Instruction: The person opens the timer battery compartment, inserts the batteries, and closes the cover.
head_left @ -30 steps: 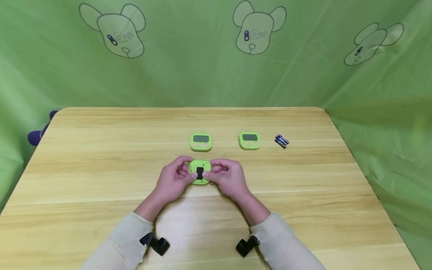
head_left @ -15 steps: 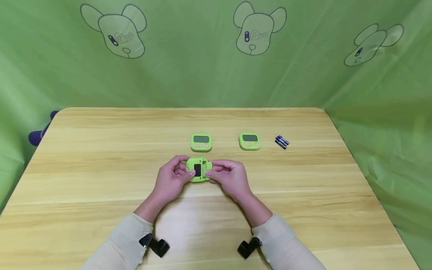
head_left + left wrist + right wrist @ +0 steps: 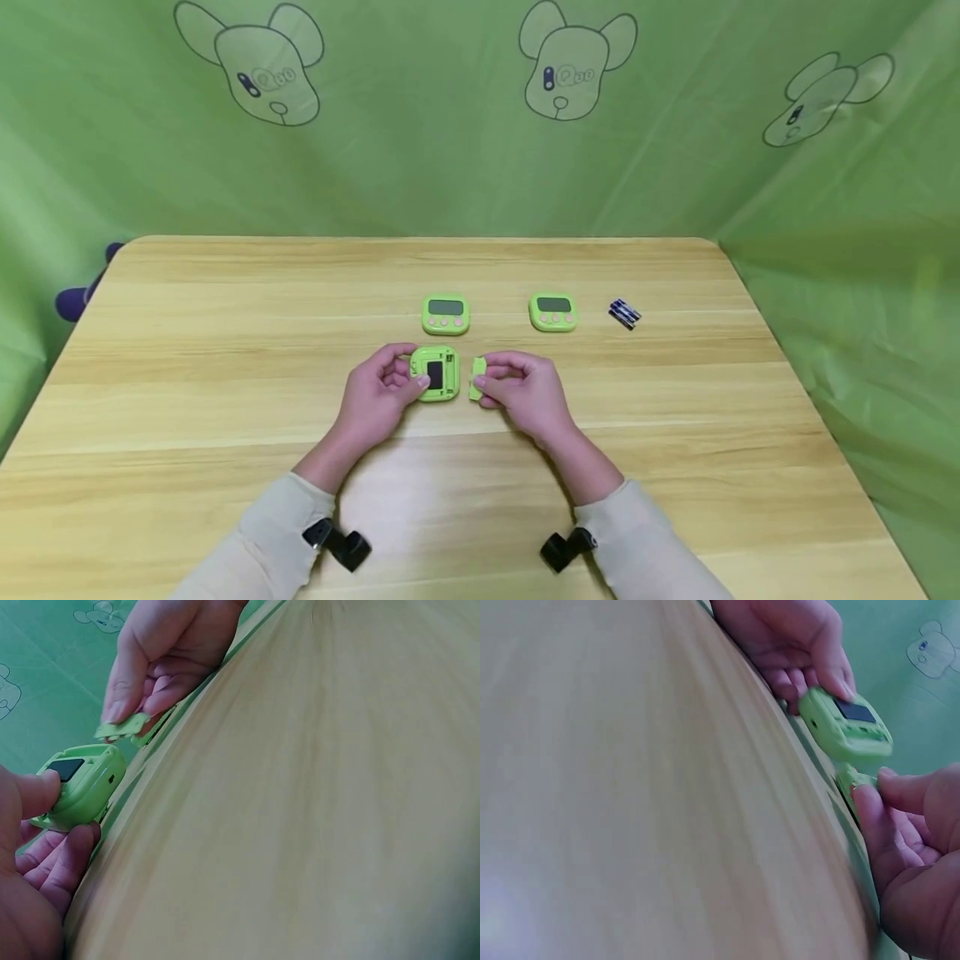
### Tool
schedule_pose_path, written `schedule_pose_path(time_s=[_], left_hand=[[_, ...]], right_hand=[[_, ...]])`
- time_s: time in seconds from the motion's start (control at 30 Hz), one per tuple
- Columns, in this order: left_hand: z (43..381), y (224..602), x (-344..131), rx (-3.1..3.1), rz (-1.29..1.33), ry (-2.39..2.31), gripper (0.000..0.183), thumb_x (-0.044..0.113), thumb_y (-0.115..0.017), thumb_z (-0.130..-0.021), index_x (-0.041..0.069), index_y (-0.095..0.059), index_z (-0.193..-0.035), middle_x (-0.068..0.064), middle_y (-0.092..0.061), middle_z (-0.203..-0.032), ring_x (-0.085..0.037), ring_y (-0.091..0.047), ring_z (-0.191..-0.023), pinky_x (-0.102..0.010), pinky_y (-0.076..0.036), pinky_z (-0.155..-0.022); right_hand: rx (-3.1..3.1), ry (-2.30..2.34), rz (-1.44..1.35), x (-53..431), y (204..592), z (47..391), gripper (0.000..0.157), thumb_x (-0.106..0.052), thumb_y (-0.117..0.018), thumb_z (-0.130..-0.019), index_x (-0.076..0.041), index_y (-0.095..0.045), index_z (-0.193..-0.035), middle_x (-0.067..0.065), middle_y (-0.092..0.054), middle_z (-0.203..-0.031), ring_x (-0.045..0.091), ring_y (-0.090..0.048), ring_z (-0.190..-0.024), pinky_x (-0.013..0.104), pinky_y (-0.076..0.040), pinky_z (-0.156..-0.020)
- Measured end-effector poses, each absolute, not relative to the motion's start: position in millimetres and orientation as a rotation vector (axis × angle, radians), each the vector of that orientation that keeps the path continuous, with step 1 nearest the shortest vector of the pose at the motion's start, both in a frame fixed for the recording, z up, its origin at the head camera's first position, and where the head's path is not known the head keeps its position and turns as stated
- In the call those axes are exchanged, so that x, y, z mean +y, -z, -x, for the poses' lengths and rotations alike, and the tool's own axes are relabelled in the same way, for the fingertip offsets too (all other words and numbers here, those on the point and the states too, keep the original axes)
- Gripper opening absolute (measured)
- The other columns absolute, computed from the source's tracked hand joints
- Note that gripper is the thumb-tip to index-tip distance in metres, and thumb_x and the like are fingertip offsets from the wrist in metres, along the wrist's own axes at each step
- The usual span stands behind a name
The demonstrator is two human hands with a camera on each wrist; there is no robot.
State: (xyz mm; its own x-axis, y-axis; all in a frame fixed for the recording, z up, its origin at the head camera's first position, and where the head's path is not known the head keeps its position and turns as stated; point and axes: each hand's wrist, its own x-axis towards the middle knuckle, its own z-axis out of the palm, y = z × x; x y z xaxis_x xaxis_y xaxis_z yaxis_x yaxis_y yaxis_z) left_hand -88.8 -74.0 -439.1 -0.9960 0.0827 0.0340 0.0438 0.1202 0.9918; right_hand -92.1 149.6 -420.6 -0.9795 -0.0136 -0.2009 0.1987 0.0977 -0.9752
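Observation:
My left hand (image 3: 378,396) grips a green digital timer (image 3: 449,375) by its left side, back face up, thumb on the black rectangle in its middle. A battery slot lies uncovered along the timer's right side. To the right, my right hand (image 3: 528,396) pinches the small green battery cover (image 3: 477,379) between thumb and fingers, apart from the timer. In the left wrist view the cover (image 3: 122,727) hangs just beyond the timer (image 3: 90,787). The right wrist view shows the timer (image 3: 840,735) in the left hand and the cover (image 3: 855,778) partly behind the right fingertips.
Two more green timers, one straight behind the hands (image 3: 446,315) and one further right (image 3: 553,312), lie screen up on the wooden table (image 3: 225,375). Several dark blue batteries (image 3: 624,313) lie together to their right. A green curtain (image 3: 435,183) hangs behind the table.
The battery cover has slid off the timer to the right in my right hand, baring the slot. My left hand with the timer has shifted slightly left.

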Motion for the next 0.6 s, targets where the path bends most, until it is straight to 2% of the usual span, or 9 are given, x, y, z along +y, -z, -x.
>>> schedule_pose_path(time_s=[0.17, 0.37, 0.6], left_hand=[[88.5, 437.2, -74.0, 2.309, -0.133, -2.056, 0.042, -0.006, -0.075, -0.084, -0.004, -0.062, -0.124, -0.015, -0.063, -0.088, -0.02, -0.057, -0.077, -0.019, -0.051, -0.066], [78.8, 406.9, -73.2, 2.294, -0.13, -2.044, 0.037, -0.01, -0.072, -0.085, -0.009, -0.061, -0.121, -0.018, -0.062, -0.085, -0.021, -0.056, -0.075, -0.018, -0.05, -0.065], [84.5, 426.5, -74.6, 2.294, -0.12, -2.046, 0.04, -0.008, -0.073, -0.085, -0.008, -0.061, -0.123, -0.016, -0.063, -0.086, -0.02, -0.057, -0.075, -0.019, -0.05, -0.065]], right_hand=[[2.298, 1.917, -0.195, 169.2, 417.8, 92.0, 0.032, 0.007, -0.079, -0.081, 0.008, -0.07, -0.112, 0.018, -0.07, -0.091, 0.022, -0.072, -0.073, 0.037, -0.061, -0.064], [2.378, 1.845, -0.204, 186.5, 419.3, 92.2, 0.029, 0.003, -0.08, -0.081, 0.006, -0.071, -0.108, 0.016, -0.072, -0.087, 0.021, -0.071, -0.07, 0.035, -0.06, -0.062], [2.649, 1.636, -0.086, 187.8, 423.0, 92.3, 0.021, -0.005, -0.084, -0.08, -0.001, -0.076, -0.099, 0.006, -0.073, -0.08, 0.017, -0.068, -0.07, 0.025, -0.057, -0.06]])
